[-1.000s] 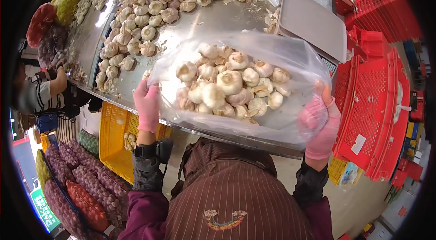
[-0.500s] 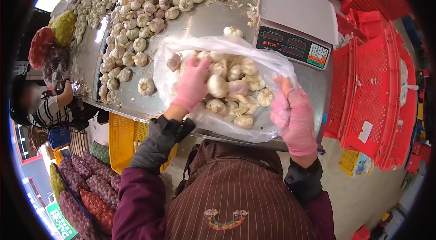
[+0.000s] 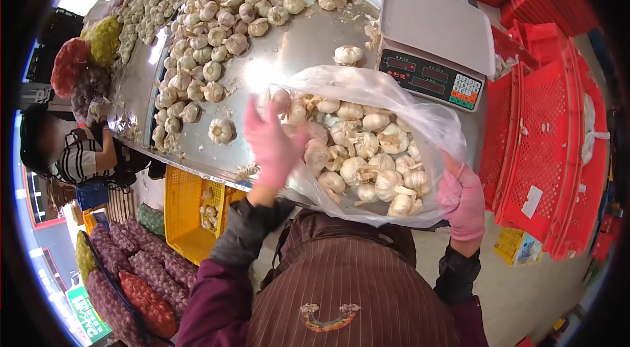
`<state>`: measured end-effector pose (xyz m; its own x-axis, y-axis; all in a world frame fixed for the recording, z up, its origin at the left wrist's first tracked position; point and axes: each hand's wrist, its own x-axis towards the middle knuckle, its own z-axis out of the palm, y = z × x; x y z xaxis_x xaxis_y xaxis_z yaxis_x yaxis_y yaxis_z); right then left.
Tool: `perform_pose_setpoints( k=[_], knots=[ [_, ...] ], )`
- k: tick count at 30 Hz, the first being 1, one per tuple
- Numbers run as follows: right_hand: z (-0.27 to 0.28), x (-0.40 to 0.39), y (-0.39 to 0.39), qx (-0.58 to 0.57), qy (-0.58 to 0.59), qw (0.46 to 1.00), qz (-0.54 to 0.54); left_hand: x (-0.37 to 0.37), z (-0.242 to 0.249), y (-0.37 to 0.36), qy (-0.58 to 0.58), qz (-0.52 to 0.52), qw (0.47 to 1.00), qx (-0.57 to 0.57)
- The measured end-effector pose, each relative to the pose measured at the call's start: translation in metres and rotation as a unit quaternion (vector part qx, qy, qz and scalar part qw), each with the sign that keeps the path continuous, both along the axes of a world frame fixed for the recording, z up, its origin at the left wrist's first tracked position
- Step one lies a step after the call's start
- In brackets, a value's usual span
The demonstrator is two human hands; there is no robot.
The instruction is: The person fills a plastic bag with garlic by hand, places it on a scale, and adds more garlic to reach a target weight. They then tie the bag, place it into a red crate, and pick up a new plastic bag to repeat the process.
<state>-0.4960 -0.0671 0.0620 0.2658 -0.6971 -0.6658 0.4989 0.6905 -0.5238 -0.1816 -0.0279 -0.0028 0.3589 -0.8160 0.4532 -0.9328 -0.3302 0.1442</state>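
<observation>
Co-worker, far left: a person (image 3: 72, 153) in a striped top beside the counter (image 3: 321, 35), arm reaching toward its edge.
Mesh sacks, near left: filled, purple and red among them (image 3: 147, 281), lying side by side.
Yellow crate: below the counter's near edge (image 3: 187, 216), garlic bulbs inside.
Garlic pile: spread over the far left of the counter (image 3: 230, 16); one loose bulb (image 3: 221, 130) lies apart on its near side.
Left hand: pink glove (image 3: 272, 143), fingers spread, palm over the left end of the bag; contact with the plastic cannot be told.
Bag, location: clear plastic bag (image 3: 433, 124), at the near edge of the counter, between the two hands; holds many whole bulbs.
Bag, direction: mouth open, facing up; long axis runs from far left to near right.
Bag, relative to hands: main body right of the left hand and left of the right hand; near right rim touches the latter.
Second loose bulb: on the counter (image 3: 348, 55), just beyond the bag's far rim.
Scale: grey platform (image 3: 436, 25), keypad side toward the bag, just beyond it.
Right hand: pink glove (image 3: 462, 199), fingers closed, pinching the bag's rim.
Red crates, right: perforated, stacked closely beside the counter (image 3: 541, 150).
</observation>
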Motion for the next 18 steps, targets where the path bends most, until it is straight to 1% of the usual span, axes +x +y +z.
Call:
perform_pose_setpoints(
  k=[1,2,3,4,5,6,7,8,10,11,12,13,14,15,16,17,18],
  knots=[
    [0.002,0.004,-0.002,-0.002,0.04,0.999,0.033,0.027,-0.008,-0.009,0.119,0.137,0.978,0.101],
    [0.004,0.008,-0.003,-0.005,0.08,0.994,0.068,0.075,-0.059,-0.012,0.264,0.109,0.956,0.068],
    [0.004,0.011,-0.003,-0.009,0.08,0.995,0.065,0.087,-0.06,-0.021,0.403,0.078,0.911,0.033],
    [0.003,0.015,-0.004,-0.018,0.057,0.997,0.051,0.091,-0.063,-0.023,0.403,0.074,0.912,0.029],
    [0.002,0.017,-0.005,-0.027,0.034,0.998,0.036,0.096,-0.066,-0.022,0.507,0.057,0.86,0.019],
    [0.001,0.017,-0.006,-0.027,0.034,0.999,0.032,0.084,-0.036,-0.023,0.604,0.041,0.796,0.013],
    [-0.001,0.016,-0.006,-0.037,0.035,0.999,0.007,0.062,0.008,-0.025,0.621,0.02,0.783,-0.007],
    [-0.003,0.016,-0.005,-0.046,0.035,0.998,-0.019,0.054,0.022,-0.022,0.62,0.018,0.784,-0.001],
    [-0.001,0.017,-0.004,-0.046,0.029,0.998,-0.018,0.046,0.04,-0.018,0.549,-0.08,0.824,-0.115],
    [0.002,0.017,-0.007,-0.053,0.025,0.998,-0.012,0.051,0.037,-0.016,0.491,-0.073,0.86,-0.114],
    [0.007,0.021,-0.008,-0.057,0.019,0.998,-0.028,0.052,0.015,-0.015,0.487,-0.089,0.862,-0.11],
    [0.013,0.031,-0.01,-0.096,0.023,0.995,0.017,0.054,-0.019,-0.014,0.364,-0.063,0.925,-0.087],
    [0.018,0.043,-0.013,-0.133,0.03,0.989,0.063,0.056,-0.04,-0.011,0.235,-0.036,0.969,-0.066],
    [0.001,0.059,-0.021,-0.088,-0.134,0.985,0.062,0.055,-0.043,-0.005,0.377,-0.014,0.926,0.0],
    [-0.015,0.08,-0.03,-0.044,-0.296,0.952,0.06,0.056,-0.047,0.002,0.508,0.012,0.859,0.07],
    [-0.004,0.101,-0.029,-0.269,-0.163,0.94,0.134,0.067,-0.069,0.007,0.555,0.017,0.832,-0.015],
    [0.008,0.121,-0.028,-0.534,0.217,0.793,0.197,0.081,-0.066,0.007,0.619,0.119,0.775,-0.047]
  ],
)
